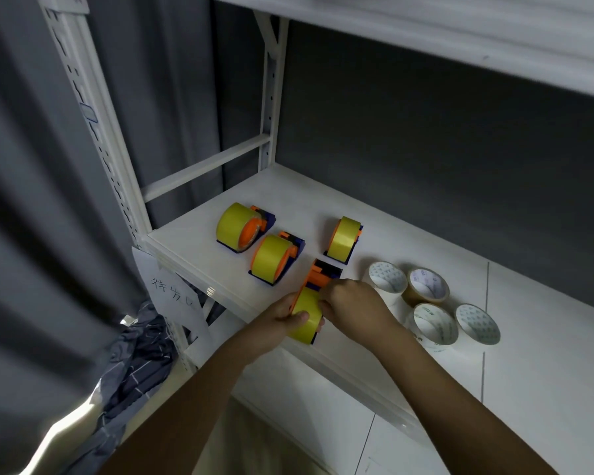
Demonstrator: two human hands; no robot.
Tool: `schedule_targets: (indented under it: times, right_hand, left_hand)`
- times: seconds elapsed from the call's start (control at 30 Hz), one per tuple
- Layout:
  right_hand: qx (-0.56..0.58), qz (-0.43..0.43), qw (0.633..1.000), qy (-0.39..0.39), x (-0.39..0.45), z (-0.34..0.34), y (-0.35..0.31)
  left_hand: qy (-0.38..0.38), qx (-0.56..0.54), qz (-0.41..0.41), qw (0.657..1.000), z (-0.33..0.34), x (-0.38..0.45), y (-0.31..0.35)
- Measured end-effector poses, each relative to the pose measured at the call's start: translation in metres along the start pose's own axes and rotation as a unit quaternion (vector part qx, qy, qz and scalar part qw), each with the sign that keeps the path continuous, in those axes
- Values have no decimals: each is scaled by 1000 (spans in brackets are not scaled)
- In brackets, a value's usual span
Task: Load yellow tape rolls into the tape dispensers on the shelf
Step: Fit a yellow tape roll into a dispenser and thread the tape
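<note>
Left hand (283, 315) and right hand (348, 296) partly hide the gripped yellow tape roll (306, 320)

Storeroom or stockroom corner. White metal rack (98, 108) with slotted uprights, white shelf (408, 234) holding tape dispensers (240, 228) and spare tape rolls (432, 323). Handwritten paper label (172, 293) hangs at shelf edge. Grey curtain (31, 166) alongside; pale tiled floor (306, 406) below.

The 2 bare arms reach forward and come close together. The left hand (282, 318) is curled, with its thumb lying flat on top (the fingers wrap underneath, out of sight). The right hand (352, 299) is bent at the wrist, its fingertips pinched just beside the left thumb.
</note>
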State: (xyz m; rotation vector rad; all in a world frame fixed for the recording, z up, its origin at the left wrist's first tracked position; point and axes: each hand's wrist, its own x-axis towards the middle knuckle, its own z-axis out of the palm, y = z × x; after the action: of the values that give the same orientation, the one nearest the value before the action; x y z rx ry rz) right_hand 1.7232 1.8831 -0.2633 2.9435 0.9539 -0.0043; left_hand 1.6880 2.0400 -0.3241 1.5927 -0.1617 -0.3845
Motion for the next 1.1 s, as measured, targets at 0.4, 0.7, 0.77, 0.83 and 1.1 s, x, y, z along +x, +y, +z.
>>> schedule_targets:
  times: [0.4,0.7,0.77,0.83,1.1]
  right_hand:
    - [64,-9,997,41,-10,6,5]
    - [56,3,998,14,-5,-1,2]
    - [79,12,997,24,-5,3,2]
    - [130,26,990,43,-5,6,3]
    - [343,104,926,121,-13,21,-4]
  left_hand:
    - [-3,-2,-3,1000,0,-1,3]
    - [-10,-3,-3,1000,-1,-1,5]
    - [-6,-3,-9,1000,-1,0,5]
    - [-2,-3,-10,1000,-1,0,5]
    - [46,-74,-4,996,3,5,-6]
